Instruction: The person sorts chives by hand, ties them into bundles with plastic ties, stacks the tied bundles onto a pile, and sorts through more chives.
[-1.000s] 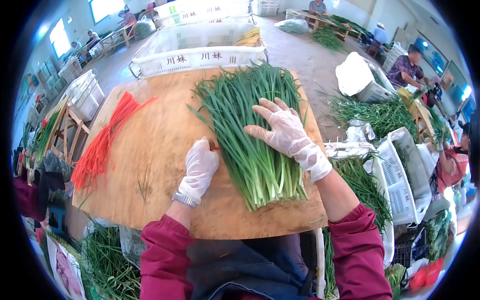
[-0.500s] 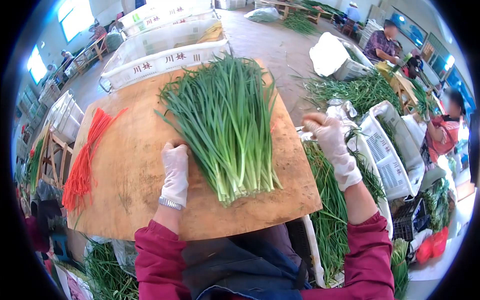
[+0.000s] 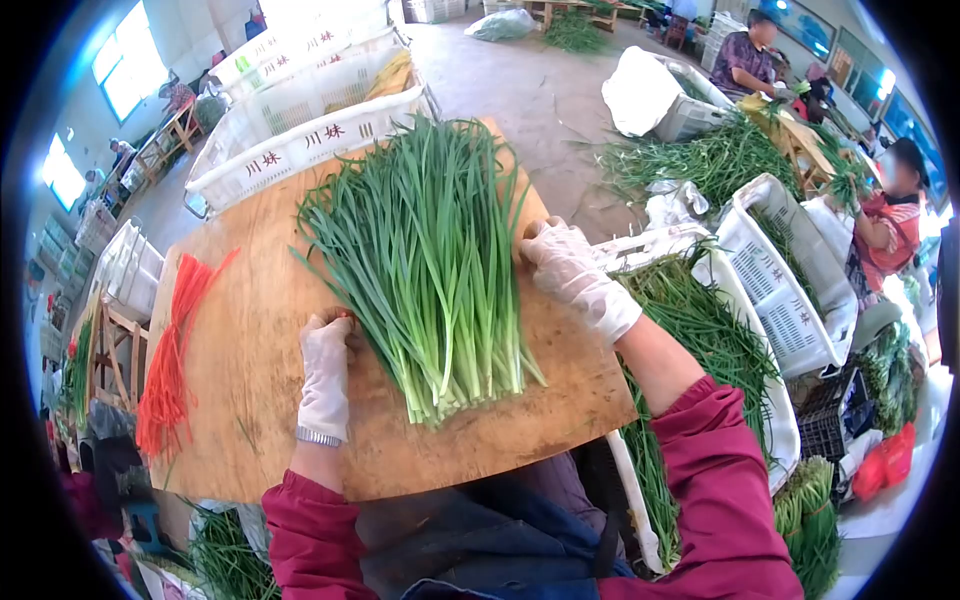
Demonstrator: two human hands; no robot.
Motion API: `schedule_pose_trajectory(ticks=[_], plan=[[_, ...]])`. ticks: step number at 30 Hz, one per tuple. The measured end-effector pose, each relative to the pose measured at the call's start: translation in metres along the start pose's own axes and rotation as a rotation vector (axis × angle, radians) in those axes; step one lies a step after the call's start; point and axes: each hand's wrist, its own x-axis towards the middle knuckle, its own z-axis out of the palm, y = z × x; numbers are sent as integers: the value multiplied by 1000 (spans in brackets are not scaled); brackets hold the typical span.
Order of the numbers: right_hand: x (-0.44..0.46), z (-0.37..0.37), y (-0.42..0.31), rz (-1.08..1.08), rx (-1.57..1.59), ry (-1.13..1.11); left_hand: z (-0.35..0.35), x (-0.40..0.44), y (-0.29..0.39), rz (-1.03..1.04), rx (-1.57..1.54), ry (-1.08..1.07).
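A thick bunch of garlic chives [image 3: 430, 270] lies on the wooden board [image 3: 260, 420], leaf tips away from me and pale cut ends toward me. My left hand [image 3: 326, 360], in a thin whitish glove, is closed beside the lower left of the bunch. A small bit of red strip shows at its fingertips. At the bunch's right side, my gloved right hand [image 3: 575, 265] rests low with fingers curled in. What those fingers hold, if anything, is hidden. A pile of red tie strips [image 3: 180, 350] lies along the board's left side.
White crates [image 3: 300, 145] stand beyond the board. To the right, a long crate [image 3: 775, 400] of loose chives sits against the board, with another white crate [image 3: 790, 290] beside it. Other people work among heaps of greens at the right and far left.
My right hand has come down and left from over the right-hand crate to the bunch's right side. My left hand stays beside the bunch. The whole view has shifted slightly.
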Motion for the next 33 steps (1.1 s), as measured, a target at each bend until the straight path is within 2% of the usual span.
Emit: schedule_pose_trajectory(ticks=[4,8,11,14,17,20,23,26,28,32,33], plan=[[-15,-14,-4,8,-168,-113,-1,-1,0,-5,-2,-17],[-27,-15,2,357,852,-174,1,-5,3,-13,17,-6],[-33,-33,-5,512,1310,-200,1,-3,4,-3,11,-13],[-37,-12,1,485,1707,-134,-1,-4,2,-1,7,-18],[-37,4,1,402,1841,-62,-2,-3,-1,16,-13,-25],[-34,11,-1,488,1733,-5,-1,-5,1,23,-9,-35],[-33,2,-16,580,1445,89,-2,-6,0,21,-41,-42],[-28,27,-20,448,1295,370,-2,-6,-1,21,-56,-39],[-28,7,-33,502,1428,309,-1,-10,6,7,-31,-30],[-29,1,-36,611,1618,208,-13,-10,11,-53,17,-146],[-32,-1,-35,629,1542,144,-18,-12,13,-79,49,-176]])
